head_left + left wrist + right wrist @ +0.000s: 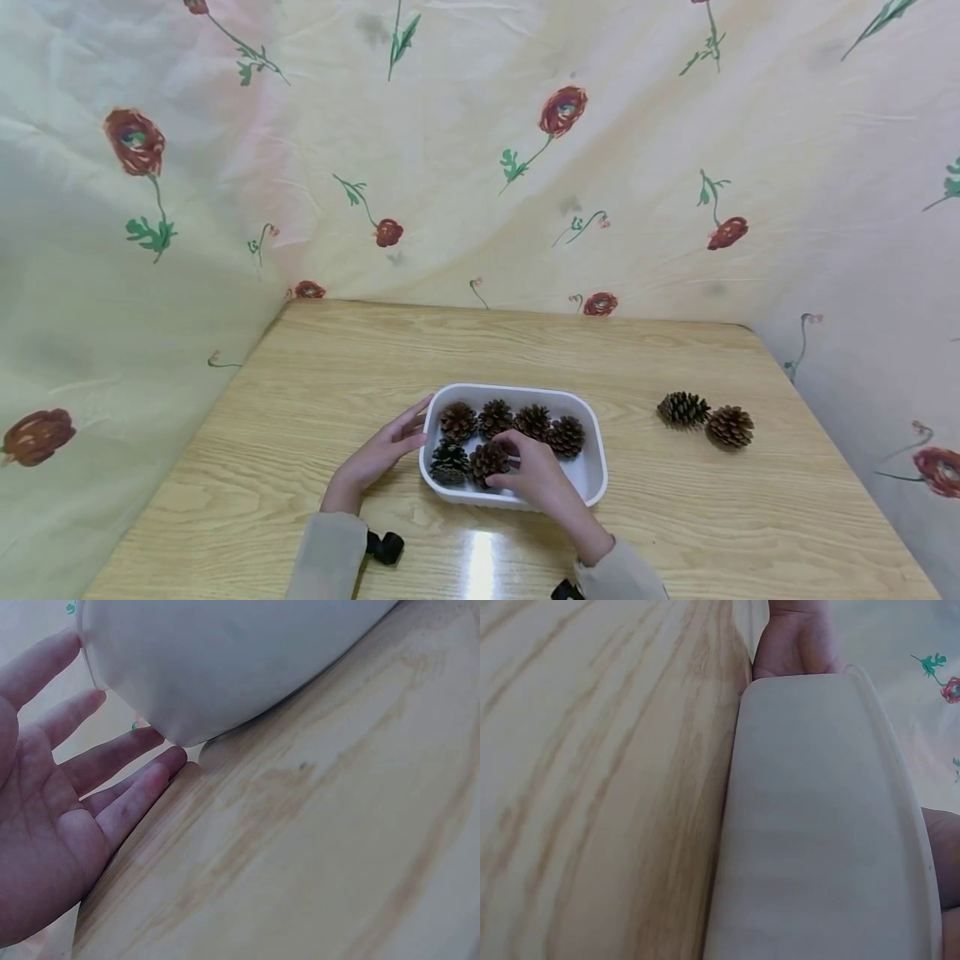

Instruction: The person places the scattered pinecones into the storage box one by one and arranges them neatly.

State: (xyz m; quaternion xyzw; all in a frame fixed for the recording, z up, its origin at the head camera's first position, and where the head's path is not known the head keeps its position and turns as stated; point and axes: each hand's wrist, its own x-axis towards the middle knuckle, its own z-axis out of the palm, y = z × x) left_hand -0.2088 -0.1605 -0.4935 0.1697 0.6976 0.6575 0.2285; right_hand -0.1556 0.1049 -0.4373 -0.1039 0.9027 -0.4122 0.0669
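Note:
A white rectangular tub (592, 492) with rounded corners holds several brown pine cones, four along its back side and two in front at the left. My right hand (534, 471) reaches over the near rim and grips the front pine cone (487, 463) between thumb and fingers. At the tub's left end my left hand (381, 454) touches the outer wall with its fingertips. Seen from the left wrist, its fingers (112, 757) are spread and nearly straight against the tub's side (217, 667). The right wrist view shows mostly the tub's outer wall (817, 817), hiding the pine cones.
Two more pine cones, one (683, 410) dark and one (730, 427) browner, lie side by side on the right of the wooden table (337, 350). A floral cloth (465, 150) hangs behind the table and at both sides.

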